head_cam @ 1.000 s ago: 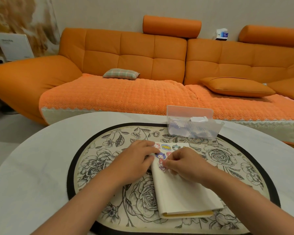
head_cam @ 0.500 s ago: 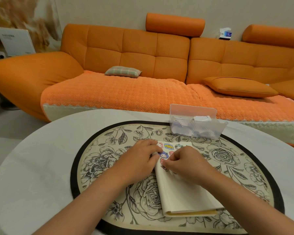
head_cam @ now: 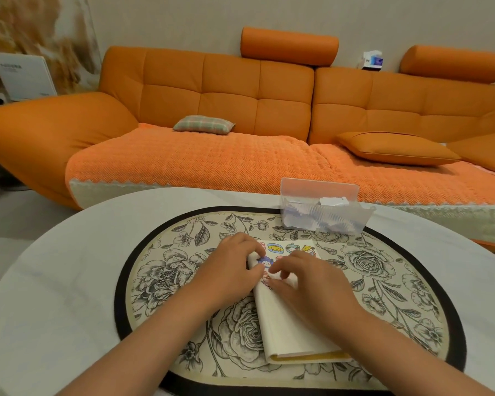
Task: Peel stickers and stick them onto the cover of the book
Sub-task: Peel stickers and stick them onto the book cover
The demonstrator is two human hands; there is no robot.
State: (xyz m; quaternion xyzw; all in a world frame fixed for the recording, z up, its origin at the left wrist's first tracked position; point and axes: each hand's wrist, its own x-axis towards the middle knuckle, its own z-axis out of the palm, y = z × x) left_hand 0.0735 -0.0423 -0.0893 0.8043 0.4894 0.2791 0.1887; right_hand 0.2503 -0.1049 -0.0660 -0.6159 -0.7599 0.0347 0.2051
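A cream-covered book lies shut on a floral mat, spine to the left. Several cartoon stickers sit in a row along the cover's far edge, with a blue-haired figure sticker below them. My left hand rests over the book's far left edge, fingertips on the cover beside the blue sticker. My right hand lies on the cover, its index fingertip and thumb tip touching down on either side of a small pink sticker. Both hands hide part of the cover.
The mat lies on a round white table. A clear plastic box with white paper scraps stands at the mat's far right. Behind the table runs an orange sofa with cushions.
My right thumb and index finger have spread a little apart over the pink sticker. Both hands have stayed on the book's far left part. The camera view shifted slightly.
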